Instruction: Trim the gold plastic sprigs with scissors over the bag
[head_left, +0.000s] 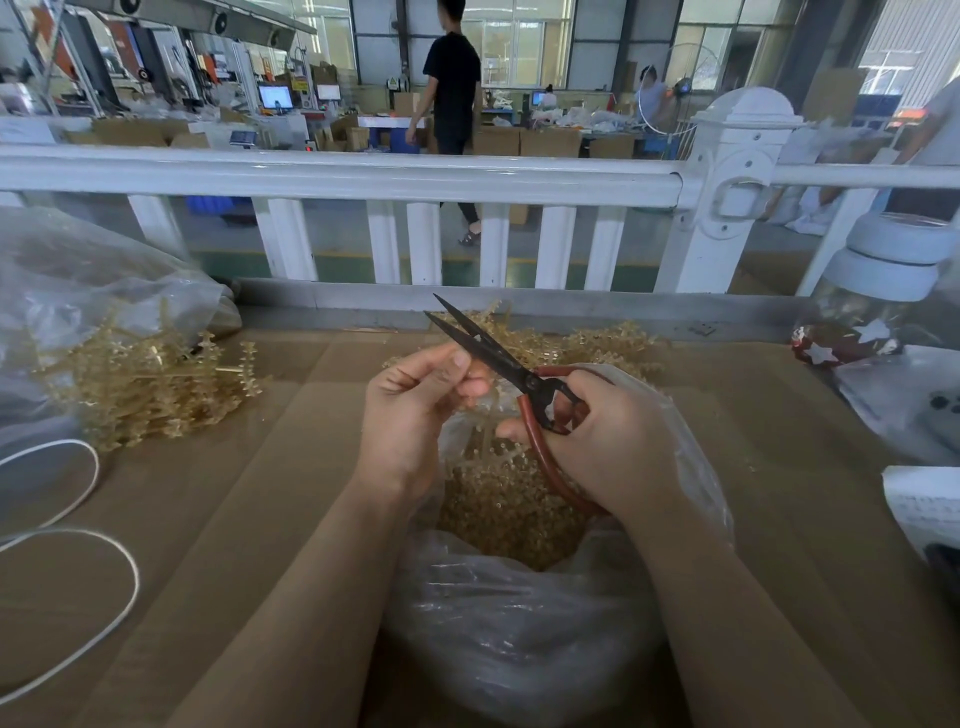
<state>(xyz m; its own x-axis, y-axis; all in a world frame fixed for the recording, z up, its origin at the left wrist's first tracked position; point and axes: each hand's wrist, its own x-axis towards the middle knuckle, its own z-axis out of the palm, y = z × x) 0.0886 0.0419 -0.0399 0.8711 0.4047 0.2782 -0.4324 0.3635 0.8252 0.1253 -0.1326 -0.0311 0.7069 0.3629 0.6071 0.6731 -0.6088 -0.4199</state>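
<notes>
My right hand (613, 441) grips the red handles of black scissors (485, 351), whose blades are slightly apart and point up and to the left. My left hand (415, 410) pinches a pale gold sprig (485, 452) that hangs down from its fingers over the clear plastic bag (519, 634). The bag's mouth is wide and it holds a heap of small gold cuttings (514, 514). Both hands are above the bag at the middle of the cardboard-covered table (249, 493).
A heap of gold sprigs (150, 384) spills from a big clear bag (88, 291) at the left. More sprigs (587, 343) lie behind the hands. White cord loops (78, 571) lie near left. A white fence (363, 176) bounds the table; a person walks beyond.
</notes>
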